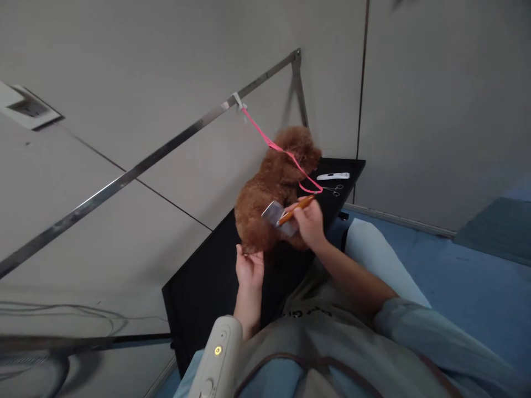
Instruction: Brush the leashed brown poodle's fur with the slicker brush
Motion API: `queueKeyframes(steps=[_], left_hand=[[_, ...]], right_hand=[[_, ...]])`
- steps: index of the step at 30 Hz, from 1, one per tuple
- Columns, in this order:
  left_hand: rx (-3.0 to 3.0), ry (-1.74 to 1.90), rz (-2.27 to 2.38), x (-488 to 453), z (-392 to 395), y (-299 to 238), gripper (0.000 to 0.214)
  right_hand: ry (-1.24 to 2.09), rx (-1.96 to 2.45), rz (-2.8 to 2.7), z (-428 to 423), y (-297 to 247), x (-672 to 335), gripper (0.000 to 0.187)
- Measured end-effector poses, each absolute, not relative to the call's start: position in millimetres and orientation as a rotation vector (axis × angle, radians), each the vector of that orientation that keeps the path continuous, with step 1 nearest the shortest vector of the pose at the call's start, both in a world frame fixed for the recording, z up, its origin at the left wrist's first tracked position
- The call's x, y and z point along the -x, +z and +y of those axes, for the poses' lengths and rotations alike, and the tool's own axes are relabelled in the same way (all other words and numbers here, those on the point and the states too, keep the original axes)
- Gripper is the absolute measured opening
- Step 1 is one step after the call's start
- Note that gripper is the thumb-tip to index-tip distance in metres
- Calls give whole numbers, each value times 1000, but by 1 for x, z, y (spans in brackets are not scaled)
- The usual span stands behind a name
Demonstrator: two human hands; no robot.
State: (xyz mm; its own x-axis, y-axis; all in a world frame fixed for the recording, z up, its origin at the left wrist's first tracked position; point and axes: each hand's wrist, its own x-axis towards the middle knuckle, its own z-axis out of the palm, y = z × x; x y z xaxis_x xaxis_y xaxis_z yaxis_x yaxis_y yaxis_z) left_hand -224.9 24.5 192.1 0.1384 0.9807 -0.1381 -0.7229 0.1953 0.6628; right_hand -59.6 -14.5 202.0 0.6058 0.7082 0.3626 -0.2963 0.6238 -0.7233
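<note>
A small curly brown dog point(276, 185) stands on a black grooming table point(207, 282), tied by a pink leash point(265, 138) to a metal bar overhead. My right hand point(310, 224) is closed on the wooden handle of a slicker brush point(279, 214), whose metal pad lies against the dog's flank. My left hand point(249, 268) is closed on the fur at the dog's hind leg. A pale dryer nozzle point(218, 359) with a lit button sits tucked at my chest.
White clippers point(333, 176) and small scissors point(336, 190) lie at the table's far end. The metal grooming arm point(145, 163) runs along the grey wall. Cables point(62, 315) trail at lower left. Blue floor point(456, 276) lies to the right.
</note>
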Motion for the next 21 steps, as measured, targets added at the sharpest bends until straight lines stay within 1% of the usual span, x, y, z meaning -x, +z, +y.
queueKeyframes(steps=[1,2,4,6,7,10,11,14,15,18,19,21], left_hand=[[-497,1357,668,222,22,193,23],[-511,1394,709,220,19,193,23],[-584,1435,776,216,16,194,26],[-635,1462,800,213,16,194,28],[-633,1469,796,212,16,194,28],[-570,1462,787,209,17,194,28],[-559,1446,803,208,16,194,29],[-557,1418,819,205,14,192,33],[-560,1409,793,205,13,192,34],[-534,1362,713,204,10,190,34],[-525,1338,711,205,10,189,34],[-524,1299,732,207,11,187,36]], right_hand=[[560,661,-650,-15,203,58,30],[556,648,-681,-16,204,57,30],[743,610,-860,-18,205,57,29],[895,600,-900,-20,206,57,29],[864,620,-829,-19,206,56,29],[607,685,-624,-18,205,52,29],[614,688,-664,-18,203,51,29],[858,671,-861,-17,199,49,28],[864,683,-835,-16,197,47,27],[590,747,-612,-15,196,39,28],[549,747,-624,-15,196,39,28],[684,714,-819,-16,195,40,28]])
